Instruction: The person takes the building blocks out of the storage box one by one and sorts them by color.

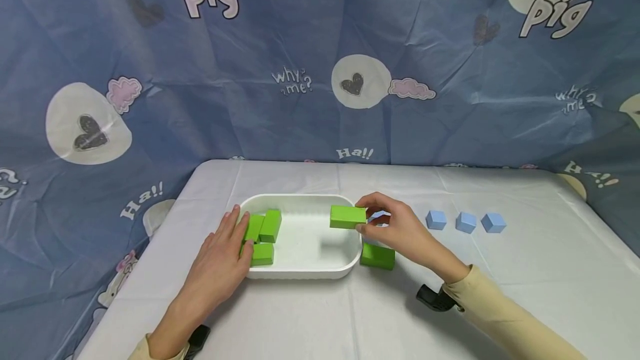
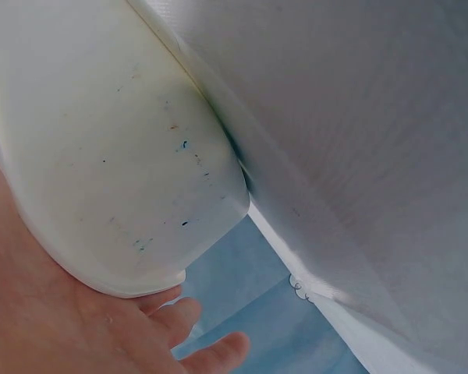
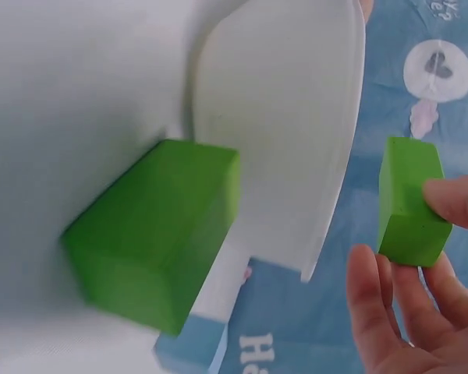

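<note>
Above the right end of a white tray [image 1: 305, 274], my right hand [image 1: 407, 235] pinches a green rectangular block [image 1: 347, 216] between thumb and fingers. The right wrist view shows the thumb on one face of that held block [image 3: 405, 183] and fingertips on another. Extended fingers of my left hand [image 1: 215, 265] rest at the tray's left rim; in the left wrist view this hand [image 2: 70, 312] lies along the tray's edge. Inside the tray's left end are three green blocks [image 1: 270, 226], one partly hidden by the left hand. Another green block [image 1: 378, 256] lies outside the tray, below my right hand.
Three light blue cubes [image 1: 466, 222] stand in a row on the white-covered table [image 1: 530, 282], right of the right hand. Part of another blue cube [image 1: 381, 218] shows behind the right fingers. A blue printed cloth [image 1: 300, 32] hangs behind the table.
</note>
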Action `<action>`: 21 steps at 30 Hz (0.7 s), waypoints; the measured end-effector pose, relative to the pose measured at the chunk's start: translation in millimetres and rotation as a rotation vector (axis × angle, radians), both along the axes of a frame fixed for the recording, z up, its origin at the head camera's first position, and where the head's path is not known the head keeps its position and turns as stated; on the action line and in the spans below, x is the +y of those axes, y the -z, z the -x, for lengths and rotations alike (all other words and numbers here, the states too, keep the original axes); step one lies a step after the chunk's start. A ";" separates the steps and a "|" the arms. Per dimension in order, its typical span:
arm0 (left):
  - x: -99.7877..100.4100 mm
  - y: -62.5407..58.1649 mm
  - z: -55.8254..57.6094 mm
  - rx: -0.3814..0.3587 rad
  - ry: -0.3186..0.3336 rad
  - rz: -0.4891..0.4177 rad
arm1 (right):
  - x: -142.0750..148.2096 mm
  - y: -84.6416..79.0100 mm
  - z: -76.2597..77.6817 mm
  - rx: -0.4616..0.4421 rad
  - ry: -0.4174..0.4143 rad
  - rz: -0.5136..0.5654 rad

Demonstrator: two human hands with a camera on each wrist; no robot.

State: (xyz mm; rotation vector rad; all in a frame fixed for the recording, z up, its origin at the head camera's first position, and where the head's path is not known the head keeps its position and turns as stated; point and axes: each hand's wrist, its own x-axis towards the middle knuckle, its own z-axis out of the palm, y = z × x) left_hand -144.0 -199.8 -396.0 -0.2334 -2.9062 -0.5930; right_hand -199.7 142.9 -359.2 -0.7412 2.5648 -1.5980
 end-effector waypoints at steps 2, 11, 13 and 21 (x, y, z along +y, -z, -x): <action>-0.1 0.5 0.2 -0.001 0.001 0.003 | 7.5 1.8 -2.2 -0.001 0.023 0.009; 0.1 -1.6 -0.7 -0.010 0.003 0.001 | 42.2 12.6 -12.6 0.003 0.124 -0.035; -0.1 -1.7 -0.9 -0.012 0.003 0.000 | 48.1 15.1 -14.8 0.003 0.142 -0.050; 0.6 -1.8 -0.7 -0.003 0.003 -0.004 | 68.8 26.1 -22.5 0.030 0.214 -0.109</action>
